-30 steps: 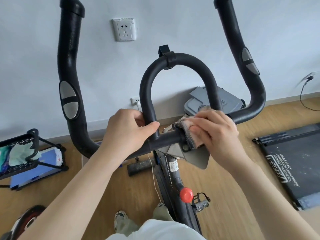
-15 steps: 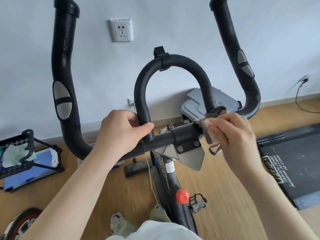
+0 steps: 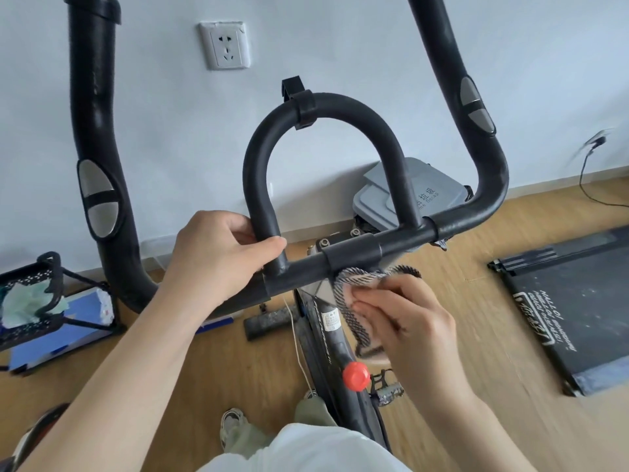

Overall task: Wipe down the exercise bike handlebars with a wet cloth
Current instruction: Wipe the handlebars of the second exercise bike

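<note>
The black exercise bike handlebars (image 3: 452, 229) fill the view: a cross bar, a U-shaped loop (image 3: 323, 107) rising from it, and two tall outer grips with grey sensor pads. My left hand (image 3: 218, 257) grips the cross bar at the left foot of the loop. My right hand (image 3: 408, 321) holds a striped grey-and-pink cloth (image 3: 354, 301) just below the centre clamp (image 3: 354, 253). The cloth's top edge touches the underside of the clamp; part of the cloth is hidden in my palm.
The bike stem with a red knob (image 3: 355, 375) runs down between my arms. A grey bin (image 3: 432, 195) stands by the wall behind the bars. A black treadmill (image 3: 571, 301) lies on the floor at right. A black mesh rack (image 3: 30, 301) holds a green rag at left.
My right hand slid the cloth from the clamp out along the right cross bar, then came off the bar and dropped below the clamp. My left hand kept its grip.
</note>
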